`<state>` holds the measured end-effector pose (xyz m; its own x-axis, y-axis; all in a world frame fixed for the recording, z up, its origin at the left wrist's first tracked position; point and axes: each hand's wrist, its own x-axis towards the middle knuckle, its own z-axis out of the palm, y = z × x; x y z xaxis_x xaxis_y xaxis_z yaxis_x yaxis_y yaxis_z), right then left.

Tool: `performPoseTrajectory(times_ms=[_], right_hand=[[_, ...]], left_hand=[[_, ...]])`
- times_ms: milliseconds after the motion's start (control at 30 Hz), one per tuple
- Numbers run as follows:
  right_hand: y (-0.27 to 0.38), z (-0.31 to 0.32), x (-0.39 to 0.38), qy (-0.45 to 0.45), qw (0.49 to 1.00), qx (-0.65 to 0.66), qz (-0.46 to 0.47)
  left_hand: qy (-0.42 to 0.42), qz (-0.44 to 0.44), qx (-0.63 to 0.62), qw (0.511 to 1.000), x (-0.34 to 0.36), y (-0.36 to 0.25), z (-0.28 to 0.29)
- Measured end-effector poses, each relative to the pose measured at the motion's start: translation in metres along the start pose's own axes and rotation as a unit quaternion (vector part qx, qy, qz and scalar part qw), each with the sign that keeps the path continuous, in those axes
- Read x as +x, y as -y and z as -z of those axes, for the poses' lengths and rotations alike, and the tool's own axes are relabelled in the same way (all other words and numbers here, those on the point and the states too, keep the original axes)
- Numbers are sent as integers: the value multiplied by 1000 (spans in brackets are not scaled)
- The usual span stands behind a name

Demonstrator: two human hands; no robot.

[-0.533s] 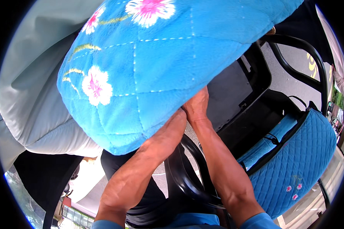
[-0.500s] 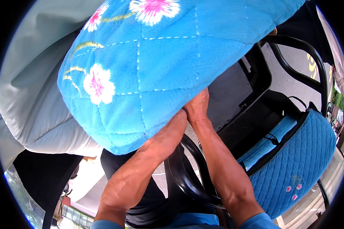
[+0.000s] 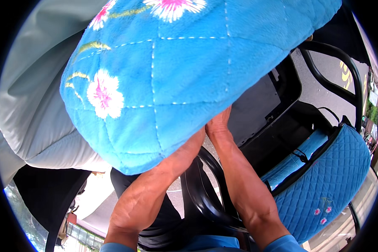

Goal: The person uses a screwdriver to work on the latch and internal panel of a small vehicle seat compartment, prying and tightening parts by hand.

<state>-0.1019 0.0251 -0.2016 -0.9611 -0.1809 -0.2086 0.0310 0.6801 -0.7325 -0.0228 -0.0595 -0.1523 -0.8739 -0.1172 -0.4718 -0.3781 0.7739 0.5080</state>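
A plush blue quilted seat cover, embroidered with pink-and-white flowers, fills the upper middle. It looks padded and stands raised and tilted in front of me. Both of my forearms reach up to its lower edge. My left hand disappears beneath it, leaving only the wrist area visible. Beside it, my right hand shows its back, while its fingers are hidden behind the cover. The two wrists nearly touch. What the fingers do under there cannot be seen.
To the right lies an open black compartment, with a blue quilted backrest beyond it. Black tubular rails curve at the upper right, and another black rail passes between my arms. A pale grey padded cover hangs at the left.
The blue cover has shifted slightly, its lower corner now a little lower and its right edge further right. My hands stay under it, with the forearms almost unmoved.
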Motion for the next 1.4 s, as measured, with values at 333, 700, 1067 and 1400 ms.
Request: performPoseTrajectory(times_ms=[333, 700, 1067, 1400], right_hand=[[-22, -11, -3, 0, 997, 74, 9], [-15, -9, 3, -20, 986, -85, 140], [-14, -3, 6, -23, 986, -61, 153], [-18, -1, 10, -1, 988, -61, 143]], left_hand=[[14, -5, 9, 1000, -1, 3, 3], [20, -6, 8, 1000, -2, 8, 5], [27, -8, 13, 1000, -3, 8, 6], [69, -10, 23, 997, -2, 2, 15]])
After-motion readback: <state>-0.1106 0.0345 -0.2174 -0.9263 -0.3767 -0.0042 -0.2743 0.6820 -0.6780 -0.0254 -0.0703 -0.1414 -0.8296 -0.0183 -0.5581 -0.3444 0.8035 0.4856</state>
